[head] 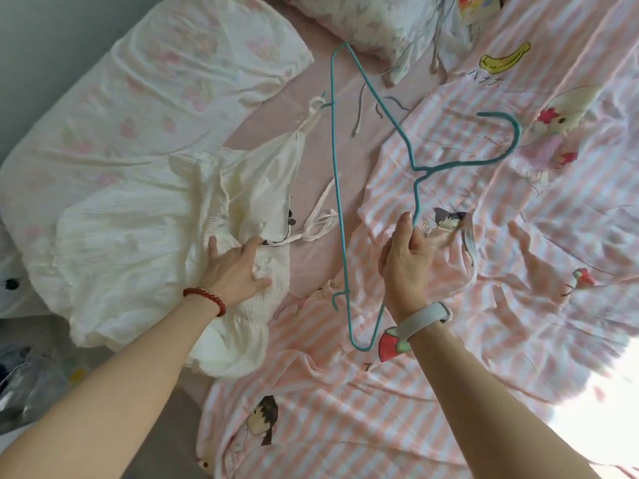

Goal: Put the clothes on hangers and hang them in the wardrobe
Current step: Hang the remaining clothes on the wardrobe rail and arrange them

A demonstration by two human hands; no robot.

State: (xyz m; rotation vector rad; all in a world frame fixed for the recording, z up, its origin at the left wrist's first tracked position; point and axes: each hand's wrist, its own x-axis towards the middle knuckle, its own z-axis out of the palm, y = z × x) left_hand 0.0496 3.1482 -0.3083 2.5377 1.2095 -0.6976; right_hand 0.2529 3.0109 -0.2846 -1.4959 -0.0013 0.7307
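A teal wire hanger [337, 188] is held above the bed, its hook pointing right. My right hand [408, 261] grips the hanger's sloping arm just below the neck. A cream crinkled garment [145, 250] with thin straps lies on the bed at the left. One strap is looped over a notch near the hanger's far end. My left hand [238, 267] rests on the garment's smocked edge, fingers spread.
A pink-and-white striped blanket [484, 305] with cartoon prints covers the bed's right side. A pale pillow [166, 77] lies at the upper left, and another floral garment [380, 25] with drawstrings is bunched at the top. The bed edge runs along the left.
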